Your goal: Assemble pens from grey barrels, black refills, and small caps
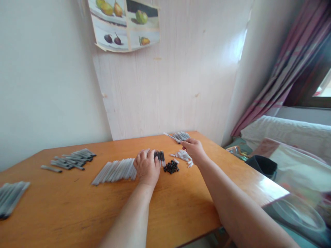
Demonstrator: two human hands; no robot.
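My left hand [148, 167] rests palm down at the right end of a row of translucent, pen-like tubes [115, 171], fingers loosely bent and somewhat apart. Just beyond its fingers lie several black-ended pieces [159, 157] side by side. Farther right, my right hand [194, 148] pinches a thin, whitish pen-like tube [171, 136] that points up and to the left. Behind that tube is a bundle of grey translucent pens [181, 135]. Small black caps [171, 167] form a heap between my hands, and short white plugs [183, 155] are scattered below the right hand.
The orange wooden table [77, 210] stands against the wall. Dark-ended pens [73, 159] are piled at the left back, with another bundle [12, 198] at the left edge. Beyond the table's right edge are a dark container [262, 166] and a clear round tub [300, 215].
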